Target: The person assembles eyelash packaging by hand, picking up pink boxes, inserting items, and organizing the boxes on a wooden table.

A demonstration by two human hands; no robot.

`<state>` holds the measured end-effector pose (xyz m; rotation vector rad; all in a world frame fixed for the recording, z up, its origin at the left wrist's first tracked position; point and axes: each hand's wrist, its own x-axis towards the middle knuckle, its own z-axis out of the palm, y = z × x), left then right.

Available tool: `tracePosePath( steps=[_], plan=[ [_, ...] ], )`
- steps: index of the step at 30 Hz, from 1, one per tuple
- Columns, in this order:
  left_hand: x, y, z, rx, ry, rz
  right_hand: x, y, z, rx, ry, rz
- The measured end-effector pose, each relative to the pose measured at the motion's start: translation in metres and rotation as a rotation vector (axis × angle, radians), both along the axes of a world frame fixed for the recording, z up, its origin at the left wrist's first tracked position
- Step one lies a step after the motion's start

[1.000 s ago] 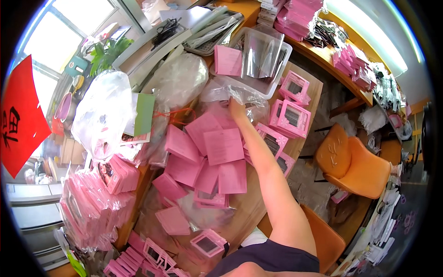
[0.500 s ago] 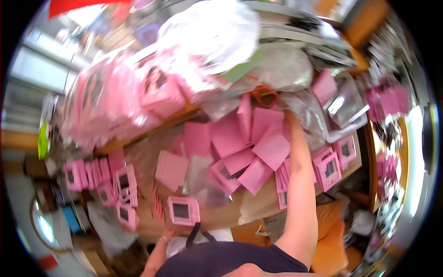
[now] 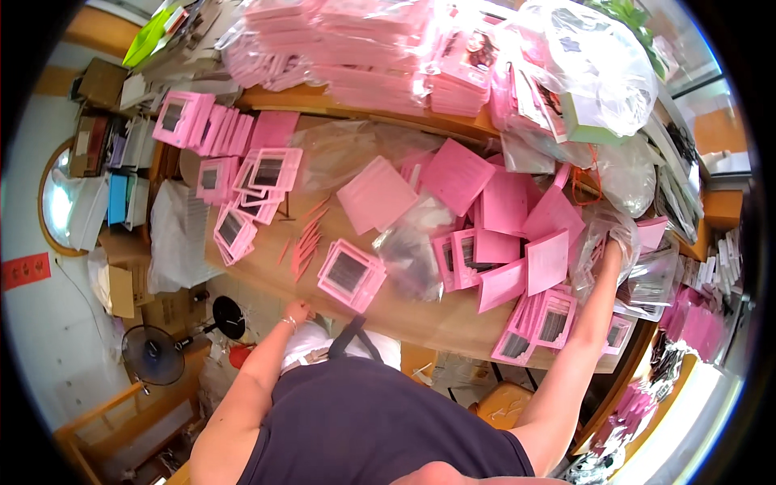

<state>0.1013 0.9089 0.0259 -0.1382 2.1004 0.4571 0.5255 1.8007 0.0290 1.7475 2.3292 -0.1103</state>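
Observation:
My right arm stretches to the far right of the table, where my right hand (image 3: 618, 238) is in or against a crumpled clear plastic bag (image 3: 588, 263); the film hides its fingers. By the table's front edge my left hand (image 3: 299, 310) is low with its fingers curled, and what they hold, if anything, is too small to make out. Pink flat boxes (image 3: 548, 260) lie in a loose heap left of my right arm. A pink box with a dark window (image 3: 351, 275) lies nearest my left hand, beside thin reddish strips (image 3: 307, 241).
More pink windowed boxes (image 3: 234, 230) and a row of upright ones (image 3: 226, 132) stand at the left. Bagged pink stacks (image 3: 368, 56) fill the shelf behind. A clear bag (image 3: 416, 250) lies mid-table. A fan (image 3: 152, 356) and an orange stool (image 3: 501, 404) are below.
The view has swung, so the table sits further right and lower left comes into sight. My right hand has moved from behind the box heap to the clear bag. My left hand stays by the edge.

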Motion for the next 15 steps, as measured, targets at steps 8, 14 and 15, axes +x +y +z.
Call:
tracePosePath(
  steps=[8, 14, 15],
  plan=[
    [-0.028, 0.070, 0.004, 0.394, 0.109, 0.111, 0.043, -0.131, 0.083, -0.375, 0.590, -0.603],
    [-0.022, 0.057, -0.020, 0.571, -0.305, 0.423, -0.008, -0.367, 0.098, -0.856, 1.638, -0.980],
    [-0.021, 0.052, -0.017, 0.601, -0.352, 0.504, -0.036, -0.406, 0.109, -0.955, 1.712, -1.021]
  ],
)
